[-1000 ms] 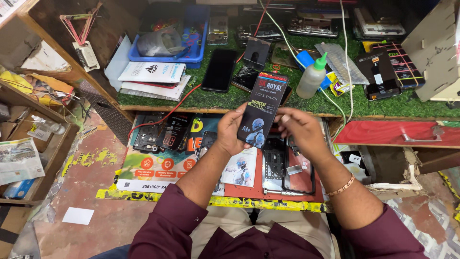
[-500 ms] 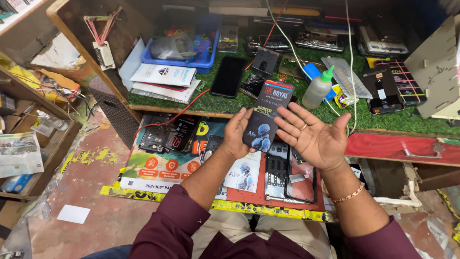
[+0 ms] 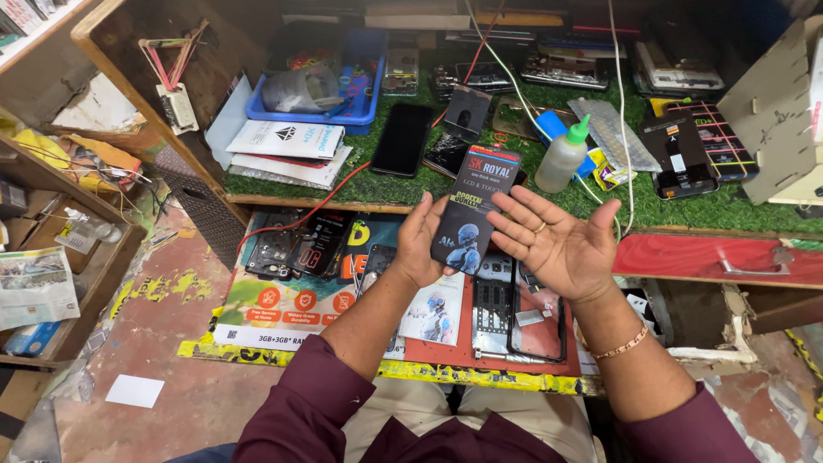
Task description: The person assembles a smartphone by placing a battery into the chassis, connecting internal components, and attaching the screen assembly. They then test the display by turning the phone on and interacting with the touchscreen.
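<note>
My left hand (image 3: 419, 244) grips a flat dark rectangular packet (image 3: 477, 208) with a blue figure printed on it, holding it upright by its left edge above my lap. My right hand (image 3: 557, 244) is beside the packet's right edge, palm up and fingers spread, holding nothing; a ring sits on one finger and a bracelet on the wrist. Below both hands a red tray (image 3: 446, 339) holds several phone parts and dark frames.
A green-matted bench (image 3: 686, 210) carries a black phone (image 3: 401, 139), a white squeeze bottle with green cap (image 3: 562, 157), a blue tray (image 3: 343, 99), booklets (image 3: 287, 150), cables and phone parts. A red drawer front (image 3: 711, 257) is at right, shelves at left.
My right hand let go of the packet and turned palm up with fingers spread. The left hand keeps holding the packet, which has barely moved.
</note>
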